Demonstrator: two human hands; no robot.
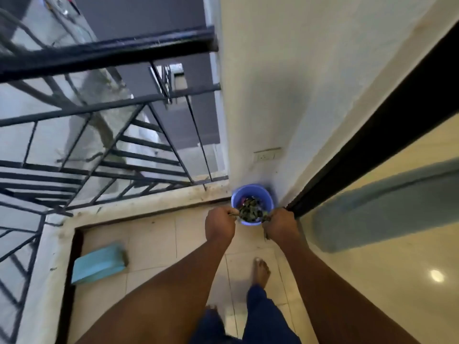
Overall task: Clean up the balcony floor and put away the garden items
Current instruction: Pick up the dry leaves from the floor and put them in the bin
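A blue plastic bucket [250,192] stands on the balcony floor in the far corner, against the cream wall. Above its near rim my left hand [221,224] and my right hand [279,225] each grip a side of a bunch of dark dry leaves [250,211]. The leaves hang between the two hands, over the bucket's opening. A few bits dangle under my right hand. Whether more leaves lie inside the bucket is hard to tell.
A teal flat item [99,264] lies on the floor tiles at the left, beside the raised kerb [139,207]. A black metal railing [99,53] runs along the left. A dark sliding door frame [360,155] and glass lie to the right. My bare feet stand on the tiles.
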